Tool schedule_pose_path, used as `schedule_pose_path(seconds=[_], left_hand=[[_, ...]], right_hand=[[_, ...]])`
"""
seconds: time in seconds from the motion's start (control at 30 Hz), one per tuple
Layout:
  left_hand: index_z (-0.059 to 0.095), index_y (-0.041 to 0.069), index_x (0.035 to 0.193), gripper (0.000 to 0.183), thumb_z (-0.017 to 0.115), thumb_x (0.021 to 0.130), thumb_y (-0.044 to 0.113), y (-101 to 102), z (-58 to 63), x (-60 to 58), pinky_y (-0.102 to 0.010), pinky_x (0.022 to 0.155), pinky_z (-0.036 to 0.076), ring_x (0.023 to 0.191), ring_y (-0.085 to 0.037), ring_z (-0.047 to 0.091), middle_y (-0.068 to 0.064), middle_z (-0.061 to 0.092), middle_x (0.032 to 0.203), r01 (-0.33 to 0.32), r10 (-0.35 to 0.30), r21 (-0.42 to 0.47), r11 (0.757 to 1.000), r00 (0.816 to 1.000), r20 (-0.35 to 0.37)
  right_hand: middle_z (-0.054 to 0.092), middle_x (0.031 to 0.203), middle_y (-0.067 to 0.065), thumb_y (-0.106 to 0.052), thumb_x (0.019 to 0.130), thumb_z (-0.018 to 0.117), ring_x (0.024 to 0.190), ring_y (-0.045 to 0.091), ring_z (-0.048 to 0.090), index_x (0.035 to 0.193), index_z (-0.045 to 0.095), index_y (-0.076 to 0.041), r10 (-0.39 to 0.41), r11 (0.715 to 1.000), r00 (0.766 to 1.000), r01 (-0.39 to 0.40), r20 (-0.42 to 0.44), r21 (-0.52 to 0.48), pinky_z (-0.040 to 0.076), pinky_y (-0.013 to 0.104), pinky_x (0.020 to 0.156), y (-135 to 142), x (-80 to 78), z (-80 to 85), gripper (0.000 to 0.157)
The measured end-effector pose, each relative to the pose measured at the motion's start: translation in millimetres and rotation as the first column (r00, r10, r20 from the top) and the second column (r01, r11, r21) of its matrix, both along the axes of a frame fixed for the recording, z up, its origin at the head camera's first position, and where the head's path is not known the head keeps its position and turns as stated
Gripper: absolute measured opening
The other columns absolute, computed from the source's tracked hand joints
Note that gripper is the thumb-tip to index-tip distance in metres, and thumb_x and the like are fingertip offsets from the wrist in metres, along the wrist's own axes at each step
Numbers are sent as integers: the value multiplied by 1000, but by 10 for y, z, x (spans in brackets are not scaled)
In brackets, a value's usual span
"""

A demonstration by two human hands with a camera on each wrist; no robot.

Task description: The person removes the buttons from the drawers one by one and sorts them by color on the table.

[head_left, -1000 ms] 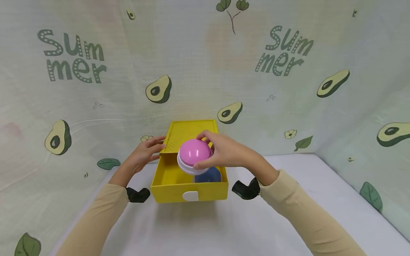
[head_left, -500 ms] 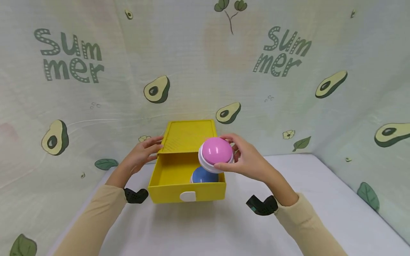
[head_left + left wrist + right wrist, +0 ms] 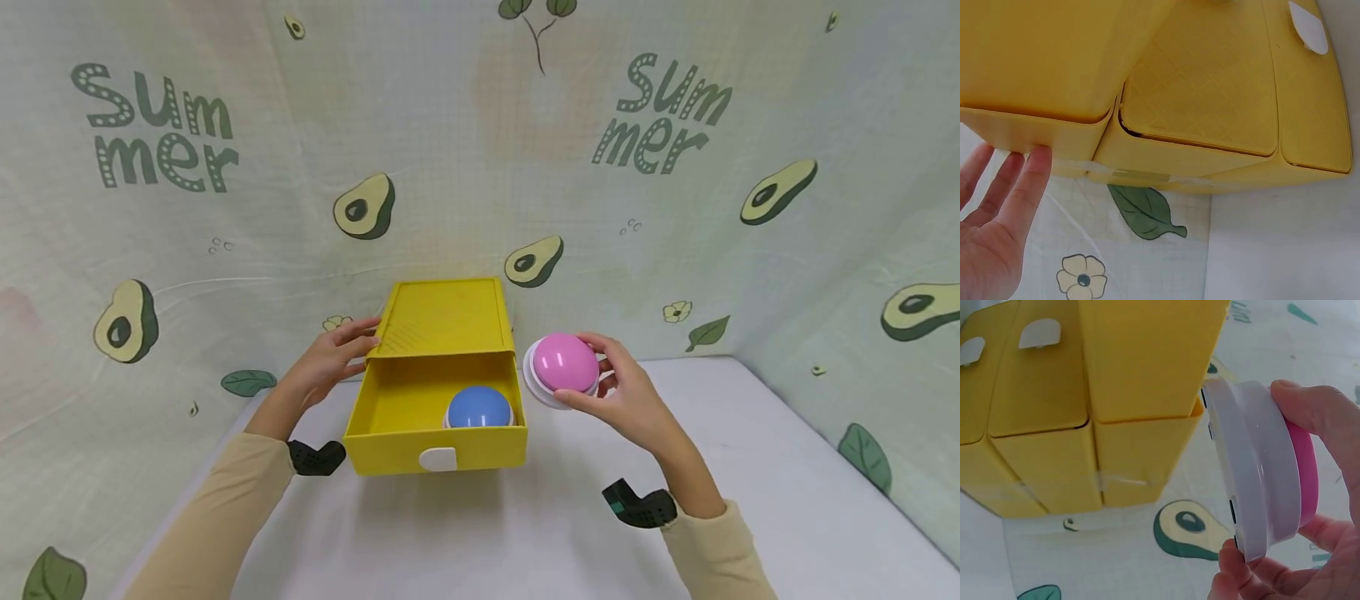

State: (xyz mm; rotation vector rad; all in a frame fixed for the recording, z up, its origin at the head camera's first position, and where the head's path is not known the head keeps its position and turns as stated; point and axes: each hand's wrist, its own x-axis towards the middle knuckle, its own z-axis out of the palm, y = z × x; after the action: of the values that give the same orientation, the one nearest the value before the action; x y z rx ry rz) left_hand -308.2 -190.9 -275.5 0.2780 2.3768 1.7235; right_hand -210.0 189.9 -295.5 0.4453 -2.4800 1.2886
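A pink push button [image 3: 566, 363] with a round white base is pinched between the thumb and fingers of my right hand [image 3: 630, 402]. It is held in the air just right of a pulled-out yellow drawer [image 3: 382, 455]; the right wrist view shows the white base [image 3: 1272, 469] side-on. Inside the drawer, toward the front right, sits a blue push button [image 3: 478, 407], its lower part hidden by the front wall. My left hand [image 3: 324, 365] has its fingers stretched against the left side of the yellow drawer cabinet [image 3: 450, 315]. In the left wrist view, those fingertips [image 3: 1039, 155] touch the yellow side.
A white tab handle [image 3: 438, 459] is on the drawer front. Other drawers of the cabinet, one with a white tab [image 3: 1309, 28], stay closed below. Everything stands on a white table [image 3: 540, 533] before a cloth backdrop [image 3: 435, 125] printed with avocados. Dark wrist cameras sit at both wrists.
My right hand has carried the pink push button from above the drawer out to the right, uncovering the blue one. My left hand has stayed at the cabinet's left side.
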Motion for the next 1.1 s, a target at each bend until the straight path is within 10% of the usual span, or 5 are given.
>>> schedule_pose_path(seconds=[1.1], left_hand=[[27,17,147,62,55,93,32,7,-7,-29,-51,109,30,135,-32,34,-10,28,151,-32,32,-18,999,999,10]], right_hand=[[47,127,22,-36,77,74,102,29,49,136,34,-1,-149,988,932,124,330,96,51,33,77,187,-631,-1170,80]])
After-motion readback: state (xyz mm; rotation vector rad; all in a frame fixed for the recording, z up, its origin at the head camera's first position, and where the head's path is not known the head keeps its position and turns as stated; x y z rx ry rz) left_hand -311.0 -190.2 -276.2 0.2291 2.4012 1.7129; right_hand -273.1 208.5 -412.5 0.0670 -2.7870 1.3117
